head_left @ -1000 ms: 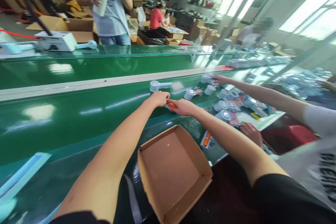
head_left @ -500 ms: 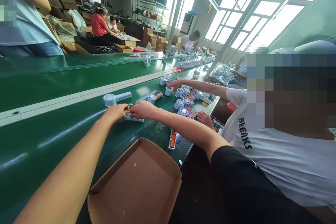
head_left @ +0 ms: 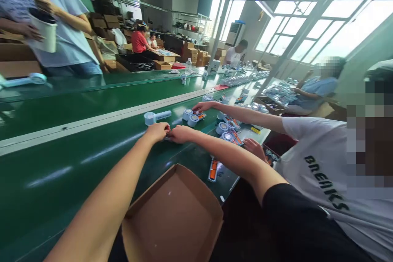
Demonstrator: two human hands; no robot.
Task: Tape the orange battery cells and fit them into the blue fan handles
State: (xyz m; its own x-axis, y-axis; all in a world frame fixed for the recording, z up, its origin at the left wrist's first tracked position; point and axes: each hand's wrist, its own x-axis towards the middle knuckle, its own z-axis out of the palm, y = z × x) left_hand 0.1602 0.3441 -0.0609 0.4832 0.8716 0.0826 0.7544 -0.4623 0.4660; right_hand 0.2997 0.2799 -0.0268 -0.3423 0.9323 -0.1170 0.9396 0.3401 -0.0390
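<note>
My left hand (head_left: 158, 132) and my right hand (head_left: 181, 134) meet over the green belt, fingers pinched close together. Both are closed on a pale blue handheld fan (head_left: 168, 138), mostly covered by my fingers; the exact part each hand grips is hidden. Just beyond my left hand lies another handheld fan (head_left: 150, 118) with its handle pointing right. Two more fans (head_left: 193, 120) rest past my right hand, at least one with orange showing in its handle. An empty-looking brown cardboard tray (head_left: 175, 213) sits below my forearms.
At my right, a co-worker's hand (head_left: 204, 107) reaches over the fans, with the other hand (head_left: 254, 147) lower down. Several fans (head_left: 227, 136) cluster on the bench. An open handle with orange inside (head_left: 213, 170) lies near the edge. Across the green belt (head_left: 101, 147) stands a person holding a white container (head_left: 47, 35).
The view has swung right, then slightly back left. My hands stay together on the fan, and orange seen earlier at my right fingers is now covered. The co-worker's reaching hand has come nearer mine.
</note>
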